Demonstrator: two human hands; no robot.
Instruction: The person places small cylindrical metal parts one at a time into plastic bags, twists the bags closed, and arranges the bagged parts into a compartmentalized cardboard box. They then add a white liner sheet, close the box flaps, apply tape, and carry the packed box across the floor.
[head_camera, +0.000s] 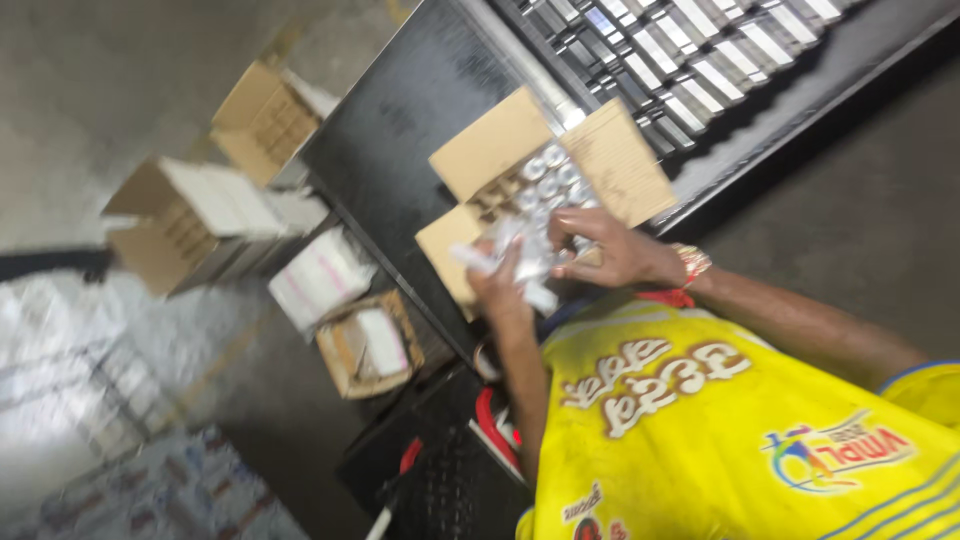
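Looking down, I see my left hand (503, 285) and right hand (608, 248) both pinching a clear plastic sheet (527, 255) over an open cardboard box (470, 160) of small silver caps (548, 180) on a black table (390, 130).

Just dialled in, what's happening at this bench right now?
A person in a yellow shirt works at a dark table. Both hands are at an open cardboard box packed with small silvery round items. The left hand grips a whitish, blurred bundle; the right hand rests on it from above. More open cartons sit on the floor.
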